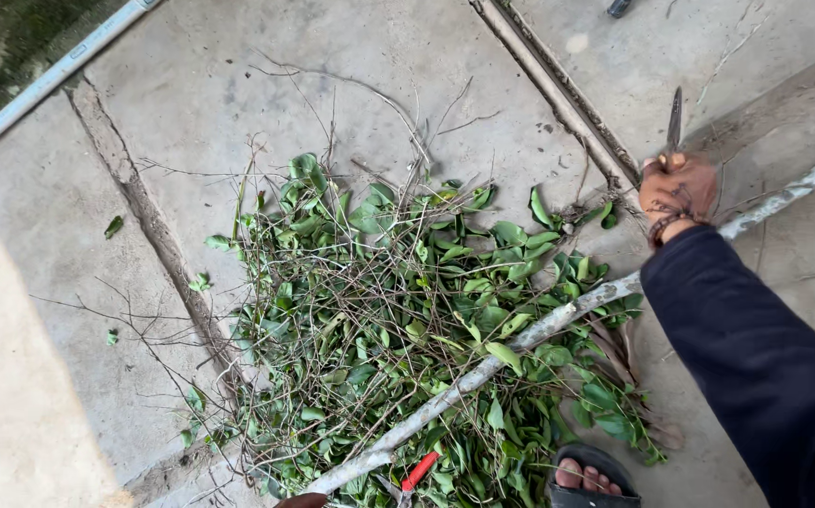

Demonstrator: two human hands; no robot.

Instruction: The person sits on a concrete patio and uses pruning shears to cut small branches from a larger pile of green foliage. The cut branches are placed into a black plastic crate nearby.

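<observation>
— What is your right hand point(677, 189) doing?
— Its grip is clamped on a knife point(675, 119), blade pointing far, above the pale branch point(520, 343) lying across the leaf pile point(407, 320) on the concrete floor point(191, 85).
— And your left hand point(300, 501)?
— Barely visible at the near edge; grip unclear.
</observation>
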